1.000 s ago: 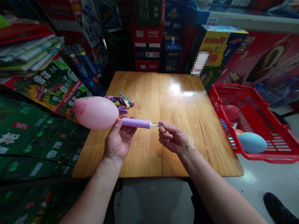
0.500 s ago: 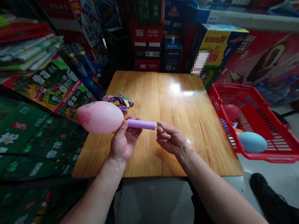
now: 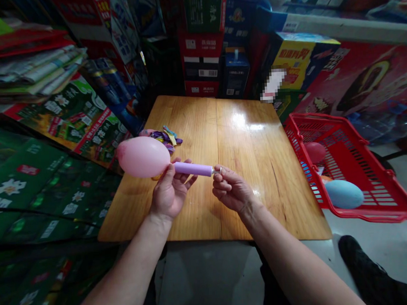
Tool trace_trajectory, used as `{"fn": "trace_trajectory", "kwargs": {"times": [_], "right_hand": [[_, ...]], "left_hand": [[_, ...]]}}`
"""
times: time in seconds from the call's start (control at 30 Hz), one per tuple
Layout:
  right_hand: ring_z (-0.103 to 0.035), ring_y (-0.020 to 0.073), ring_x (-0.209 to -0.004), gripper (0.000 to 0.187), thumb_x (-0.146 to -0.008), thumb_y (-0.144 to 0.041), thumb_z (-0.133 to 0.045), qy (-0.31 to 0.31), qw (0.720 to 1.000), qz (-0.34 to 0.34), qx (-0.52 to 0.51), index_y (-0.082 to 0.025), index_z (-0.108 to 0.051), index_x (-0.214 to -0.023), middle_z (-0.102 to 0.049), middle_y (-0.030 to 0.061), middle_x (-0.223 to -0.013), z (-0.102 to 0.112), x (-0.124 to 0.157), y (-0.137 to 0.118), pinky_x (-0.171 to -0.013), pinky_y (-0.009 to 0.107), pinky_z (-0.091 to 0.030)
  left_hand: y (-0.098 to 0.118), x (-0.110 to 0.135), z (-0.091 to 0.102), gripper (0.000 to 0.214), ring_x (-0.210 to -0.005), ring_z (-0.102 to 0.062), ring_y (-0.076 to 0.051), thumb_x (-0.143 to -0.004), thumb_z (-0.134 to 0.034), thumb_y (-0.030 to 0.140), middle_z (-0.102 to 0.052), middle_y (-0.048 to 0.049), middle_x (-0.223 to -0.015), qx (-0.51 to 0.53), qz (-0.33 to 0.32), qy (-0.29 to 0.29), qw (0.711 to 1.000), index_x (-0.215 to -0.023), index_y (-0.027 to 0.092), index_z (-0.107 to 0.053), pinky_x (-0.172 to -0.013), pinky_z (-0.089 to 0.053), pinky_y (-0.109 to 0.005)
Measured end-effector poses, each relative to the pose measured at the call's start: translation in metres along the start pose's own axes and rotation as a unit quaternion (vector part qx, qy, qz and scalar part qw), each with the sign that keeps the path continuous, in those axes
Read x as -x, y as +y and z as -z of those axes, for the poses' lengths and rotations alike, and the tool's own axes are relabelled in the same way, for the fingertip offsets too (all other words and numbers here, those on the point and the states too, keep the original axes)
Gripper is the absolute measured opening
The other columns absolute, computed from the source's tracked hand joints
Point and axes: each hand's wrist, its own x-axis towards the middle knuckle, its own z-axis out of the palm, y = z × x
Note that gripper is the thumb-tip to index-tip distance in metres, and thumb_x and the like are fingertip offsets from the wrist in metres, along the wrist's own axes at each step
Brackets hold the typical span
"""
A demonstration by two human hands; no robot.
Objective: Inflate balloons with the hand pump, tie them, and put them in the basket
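Observation:
A partly inflated pink balloon [image 3: 144,157] sits at the tip of a purple hand pump [image 3: 192,168], over the table's left side. My left hand [image 3: 169,189] is closed at the joint, its thumb pressing the balloon's neck against the pump's front end. Its other fingers lie behind the pump barrel. At the barrel's right end, my right hand [image 3: 233,187] grips the pump's small ring handle [image 3: 220,170] with fingers curled. The handle is close against the barrel. Beyond the pink balloon lies a pile of uninflated balloons [image 3: 163,135], purple, yellow and blue.
The wooden table [image 3: 224,206] spans the middle. On its right stands a red basket [image 3: 366,161] holding a blue balloon [image 3: 344,194] and a darker pink one [image 3: 315,152]. Stacked cartons [image 3: 19,182] line the left side. A person's shoe [image 3: 359,255] shows at lower right.
The pink balloon looks smaller, and its far end has drawn in toward the pump. My left fingers have spread slightly behind the barrel; my right hand is nearly unmoved.

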Motion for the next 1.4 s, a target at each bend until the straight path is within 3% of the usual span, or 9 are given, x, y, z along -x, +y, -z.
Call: {"fn": "trace_trajectory", "kwargs": {"times": [0.2,0.33,0.47,0.63,0.8,0.93,1.0,1.17,1.4], "right_hand": [[-0.034,0.0019,-0.044,0.010,-0.092,-0.015,-0.061,0.003,1.000,-0.022,0.007,-0.013,-0.066,-0.100,-0.066,-0.0013,-0.072,0.003,0.004,-0.020,-0.046,0.014,-0.037],[-0.031,0.0013,-0.042,0.010,-0.094,-0.014,-0.057,0.012,1.000,0.009,0.012,-0.015,-0.066,-0.097,-0.064,-0.0036,-0.069,-0.001,0.009,-0.030,-0.044,0.012,-0.033],[-0.030,0.0012,-0.042,0.007,-0.093,-0.014,-0.060,0.021,1.000,-0.005,-0.001,-0.015,-0.066,-0.097,-0.063,-0.0046,-0.068,-0.003,0.008,-0.017,-0.044,0.013,-0.033],[-0.032,0.0020,-0.043,0.008,-0.091,-0.015,-0.065,0.014,1.000,-0.023,-0.001,-0.017,-0.065,-0.099,-0.064,-0.0039,-0.071,-0.003,0.001,0.001,-0.045,0.013,-0.035],[-0.032,0.0023,-0.044,0.008,-0.092,-0.016,-0.063,0.005,0.999,-0.037,0.021,-0.017,-0.065,-0.099,-0.065,-0.0030,-0.071,-0.002,0.002,-0.008,-0.046,0.014,-0.035],[-0.032,0.0018,-0.043,0.008,-0.093,-0.015,-0.059,-0.002,1.000,-0.008,0.016,-0.015,-0.066,-0.099,-0.064,-0.0035,-0.070,-0.002,0.006,-0.021,-0.045,0.013,-0.034],[-0.031,0.0016,-0.042,0.008,-0.094,-0.015,-0.059,0.002,1.000,0.003,0.007,-0.015,-0.065,-0.098,-0.063,-0.0043,-0.069,-0.001,0.007,-0.019,-0.045,0.013,-0.033],[-0.031,0.0023,-0.043,0.008,-0.092,-0.016,-0.064,0.010,1.000,-0.029,0.005,-0.018,-0.064,-0.100,-0.064,-0.0041,-0.072,-0.001,0.005,0.002,-0.046,0.013,-0.035],[-0.031,0.0030,-0.044,0.010,-0.090,-0.015,-0.065,0.002,0.999,-0.038,0.018,-0.017,-0.065,-0.100,-0.065,-0.0024,-0.073,-0.002,0.003,0.000,-0.047,0.014,-0.037]], "left_hand": [[0.011,-0.006,0.000,0.023,-0.108,-0.069,-0.023,-0.091,-0.068,0.036,-0.076,-0.0094,-0.110,-0.012,-0.011,0.016,1.000,-0.109,0.021,-0.071,-0.099,-0.051,-0.043],[0.025,-0.006,0.001,0.025,-0.113,-0.067,-0.023,-0.091,-0.068,0.039,-0.075,-0.0084,-0.113,-0.007,-0.063,0.038,0.997,-0.110,0.023,-0.070,-0.097,-0.052,-0.041],[0.015,0.005,-0.003,0.029,-0.123,-0.062,-0.026,-0.091,-0.068,0.043,-0.071,-0.0080,-0.126,-0.014,-0.037,-0.004,0.999,-0.115,0.028,-0.068,-0.098,-0.051,-0.047],[0.002,0.007,-0.006,0.028,-0.113,-0.068,-0.024,-0.088,-0.072,0.042,-0.075,-0.0067,-0.116,-0.018,-0.021,0.027,0.999,-0.110,0.026,-0.070,-0.097,-0.052,-0.042],[0.017,-0.003,0.000,0.026,-0.106,-0.071,-0.022,-0.088,-0.072,0.038,-0.077,-0.0101,-0.106,-0.020,-0.030,0.042,0.998,-0.107,0.020,-0.071,-0.094,-0.054,-0.038],[0.033,-0.005,0.004,0.025,-0.108,-0.070,-0.023,-0.089,-0.070,0.039,-0.077,-0.0091,-0.107,-0.002,-0.074,0.053,0.996,-0.107,0.021,-0.071,-0.093,-0.055,-0.038],[0.032,-0.002,0.003,0.027,-0.113,-0.068,-0.024,-0.090,-0.070,0.041,-0.075,-0.0078,-0.114,-0.001,-0.086,0.041,0.995,-0.109,0.023,-0.070,-0.094,-0.055,-0.040],[0.012,0.008,-0.004,0.028,-0.120,-0.065,-0.028,-0.089,-0.070,0.042,-0.074,-0.0077,-0.119,-0.021,-0.028,0.008,0.999,-0.112,0.026,-0.069,-0.100,-0.050,-0.049],[0.014,0.000,0.002,0.027,-0.110,-0.069,-0.023,-0.088,-0.072,0.038,-0.076,-0.0095,-0.108,-0.020,-0.028,0.043,0.998,-0.108,0.020,-0.071,-0.097,-0.053,-0.039]]}}
